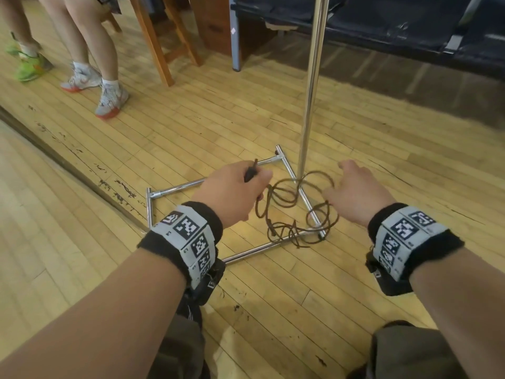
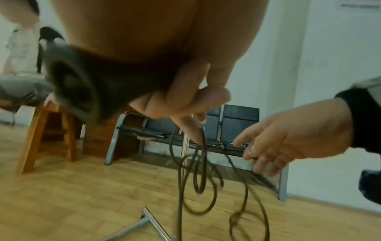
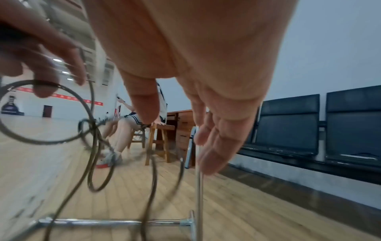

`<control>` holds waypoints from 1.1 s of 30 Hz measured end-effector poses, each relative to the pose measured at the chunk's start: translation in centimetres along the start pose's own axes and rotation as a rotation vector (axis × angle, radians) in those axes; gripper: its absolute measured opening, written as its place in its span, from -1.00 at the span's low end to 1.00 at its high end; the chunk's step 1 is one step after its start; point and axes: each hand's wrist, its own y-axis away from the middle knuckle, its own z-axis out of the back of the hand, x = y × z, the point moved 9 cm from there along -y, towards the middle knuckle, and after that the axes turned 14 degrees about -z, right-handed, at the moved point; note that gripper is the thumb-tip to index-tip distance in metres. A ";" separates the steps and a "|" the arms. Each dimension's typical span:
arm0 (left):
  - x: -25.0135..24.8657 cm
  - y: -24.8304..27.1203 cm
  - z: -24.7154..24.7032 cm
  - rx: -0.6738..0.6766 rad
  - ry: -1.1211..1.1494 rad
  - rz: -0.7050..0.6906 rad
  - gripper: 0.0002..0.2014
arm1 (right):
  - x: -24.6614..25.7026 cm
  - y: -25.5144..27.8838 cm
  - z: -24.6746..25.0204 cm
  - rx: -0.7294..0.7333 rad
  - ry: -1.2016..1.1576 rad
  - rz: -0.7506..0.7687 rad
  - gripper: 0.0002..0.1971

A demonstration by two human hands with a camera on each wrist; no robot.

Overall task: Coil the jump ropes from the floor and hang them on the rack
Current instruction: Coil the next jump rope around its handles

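A thin dark brown jump rope hangs in loose loops and trails onto the wooden floor over the rack's chrome base. My left hand grips the rope's dark handle, and the cord drops from its curled fingers. My right hand hovers to the right of the loops with its fingers spread and relaxed, holding nothing. The rack's upright pole rises between the two hands, behind the loops.
Two people's legs and sneakers stand at the far left beside a wooden stool. A row of black seats lines the wall behind the rack. A dark floor seam runs diagonally at the left.
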 end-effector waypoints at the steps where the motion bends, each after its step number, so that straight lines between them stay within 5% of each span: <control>1: -0.6 0.1 -0.2 0.042 -0.068 -0.041 -0.64 | 0.7 0.3 -0.4 0.035 0.016 0.066 -0.31; 5: -2.6 0.2 -1.4 0.145 -0.094 -0.189 -0.60 | 5.6 4.9 -2.7 0.436 -0.329 0.411 -0.29; 10: -3.2 0.1 -0.1 -0.030 0.696 -0.160 -0.59 | 6.8 6.5 -4.1 0.556 -0.559 0.447 -0.86; 15: -2.1 0.5 4.5 -0.439 1.004 -0.178 -0.61 | 3.9 3.5 -5.9 0.478 -0.298 0.339 -0.71; 20: -0.2 1.3 9.0 -0.880 1.318 -0.161 -0.63 | -3.2 0.2 -8.4 0.382 0.428 0.141 -0.69; 22: 0.9 2.0 10.9 -1.000 1.195 -0.157 -0.58 | -4.7 -0.2 -7.9 0.377 0.418 0.085 -0.65; 24: 0.7 2.5 11.1 -0.929 0.744 -0.115 -0.59 | -3.4 0.4 -6.0 0.307 0.306 0.140 -0.65; 26: -1.3 1.6 8.2 -0.653 0.423 -0.168 -0.65 | -1.1 1.5 -4.1 0.265 0.138 0.238 -0.67; 30: -4.7 0.2 -1.9 0.012 0.317 -0.273 -0.56 | 3.3 5.4 -1.4 0.361 -0.250 0.404 -0.75; 33: -5.5 0.5 -5.0 0.160 0.422 -0.263 -0.58 | 4.2 6.1 -0.9 0.418 -0.396 0.412 -0.69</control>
